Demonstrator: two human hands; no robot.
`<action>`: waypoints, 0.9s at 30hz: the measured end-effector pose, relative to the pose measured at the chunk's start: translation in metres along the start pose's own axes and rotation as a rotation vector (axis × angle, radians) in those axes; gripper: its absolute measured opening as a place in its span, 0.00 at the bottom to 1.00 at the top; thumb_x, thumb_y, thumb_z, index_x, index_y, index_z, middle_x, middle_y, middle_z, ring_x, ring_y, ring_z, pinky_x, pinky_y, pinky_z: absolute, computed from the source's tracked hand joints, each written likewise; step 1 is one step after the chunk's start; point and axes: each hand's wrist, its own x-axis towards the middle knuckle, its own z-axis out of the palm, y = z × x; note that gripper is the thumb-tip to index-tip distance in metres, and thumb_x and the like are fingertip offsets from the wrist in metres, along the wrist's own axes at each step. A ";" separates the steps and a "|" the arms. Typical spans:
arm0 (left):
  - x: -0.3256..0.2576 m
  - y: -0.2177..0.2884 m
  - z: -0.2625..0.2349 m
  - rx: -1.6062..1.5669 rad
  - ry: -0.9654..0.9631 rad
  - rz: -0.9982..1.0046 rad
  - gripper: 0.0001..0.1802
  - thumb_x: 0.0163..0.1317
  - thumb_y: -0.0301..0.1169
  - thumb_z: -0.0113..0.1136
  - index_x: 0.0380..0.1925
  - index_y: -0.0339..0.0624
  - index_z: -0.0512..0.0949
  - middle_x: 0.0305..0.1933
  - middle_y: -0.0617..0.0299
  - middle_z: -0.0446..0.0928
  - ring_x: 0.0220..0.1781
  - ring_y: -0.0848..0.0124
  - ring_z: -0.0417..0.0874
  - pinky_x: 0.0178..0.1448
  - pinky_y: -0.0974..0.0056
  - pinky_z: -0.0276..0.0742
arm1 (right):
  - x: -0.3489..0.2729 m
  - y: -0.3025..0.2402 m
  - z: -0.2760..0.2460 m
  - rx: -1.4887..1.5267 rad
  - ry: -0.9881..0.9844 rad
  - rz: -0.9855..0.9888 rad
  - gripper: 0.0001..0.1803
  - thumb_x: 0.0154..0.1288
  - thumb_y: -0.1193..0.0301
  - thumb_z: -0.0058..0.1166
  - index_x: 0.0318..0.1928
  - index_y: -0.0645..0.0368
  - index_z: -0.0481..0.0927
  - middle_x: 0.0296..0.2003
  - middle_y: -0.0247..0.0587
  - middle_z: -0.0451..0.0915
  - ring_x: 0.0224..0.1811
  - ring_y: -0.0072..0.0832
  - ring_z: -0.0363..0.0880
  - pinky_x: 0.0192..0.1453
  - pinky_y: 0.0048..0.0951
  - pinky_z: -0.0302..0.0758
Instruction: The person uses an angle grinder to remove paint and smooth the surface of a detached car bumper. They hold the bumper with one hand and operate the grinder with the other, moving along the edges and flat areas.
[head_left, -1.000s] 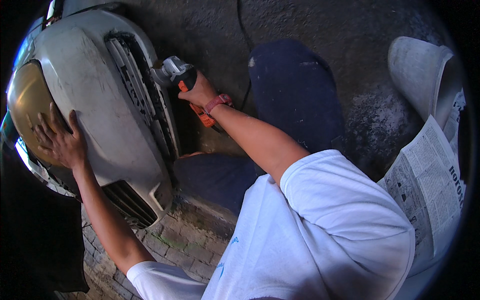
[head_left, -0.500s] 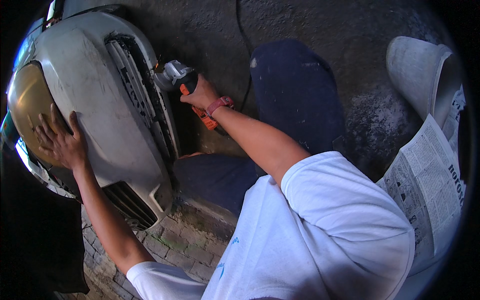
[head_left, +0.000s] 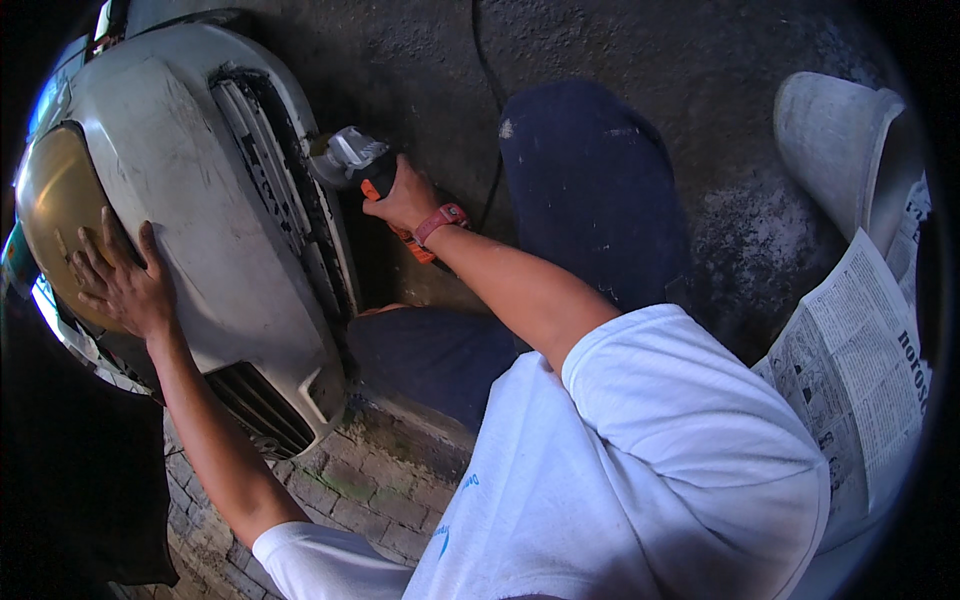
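A white, scuffed car front end point(head_left: 200, 190) lies along the left, with a yellowed headlight point(head_left: 52, 205) at its outer side and a slatted opening point(head_left: 258, 405) toward me. My left hand point(head_left: 128, 280) rests flat with fingers spread over the headlight's edge. My right hand point(head_left: 408, 200) grips an angle grinder point(head_left: 352, 150) with a silver head and a black and orange body. The grinder's disc end is at the rough inner rim of a long gap point(head_left: 275, 160) in the white part; whether it touches is hard to tell.
A dark cord point(head_left: 487, 60) runs over the dark rough floor point(head_left: 400, 50). My bent leg in dark blue trousers point(head_left: 595, 180) is beside my right arm. Newspaper sheets point(head_left: 855, 370) and a curved grey-white piece point(head_left: 830, 140) stand at the right. Brick paving point(head_left: 375, 490) lies below.
The grinder and my right hand have shifted slightly right and turned a little. Small orange sparks at the disc no longer show. My left hand has stayed in place.
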 end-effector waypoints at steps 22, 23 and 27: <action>0.000 -0.002 0.003 -0.009 0.038 0.020 0.39 0.77 0.76 0.41 0.85 0.90 0.63 0.94 0.66 0.53 0.95 0.50 0.48 0.89 0.20 0.40 | 0.015 -0.001 0.006 0.086 -0.003 -0.037 0.50 0.46 0.58 0.81 0.67 0.67 0.73 0.56 0.64 0.87 0.60 0.59 0.88 0.66 0.49 0.83; 0.000 -0.002 0.003 -0.002 0.033 0.016 0.39 0.77 0.76 0.41 0.85 0.90 0.63 0.94 0.66 0.53 0.95 0.50 0.48 0.89 0.20 0.40 | 0.014 -0.003 0.003 0.052 -0.025 0.015 0.49 0.46 0.58 0.81 0.67 0.67 0.73 0.55 0.64 0.87 0.59 0.60 0.88 0.65 0.50 0.84; -0.001 -0.001 0.003 -0.011 0.030 0.011 0.39 0.78 0.76 0.41 0.85 0.89 0.63 0.94 0.66 0.53 0.95 0.49 0.48 0.89 0.20 0.40 | 0.007 -0.013 -0.002 -0.004 0.026 -0.015 0.50 0.46 0.57 0.81 0.67 0.68 0.73 0.54 0.67 0.87 0.57 0.63 0.88 0.63 0.53 0.85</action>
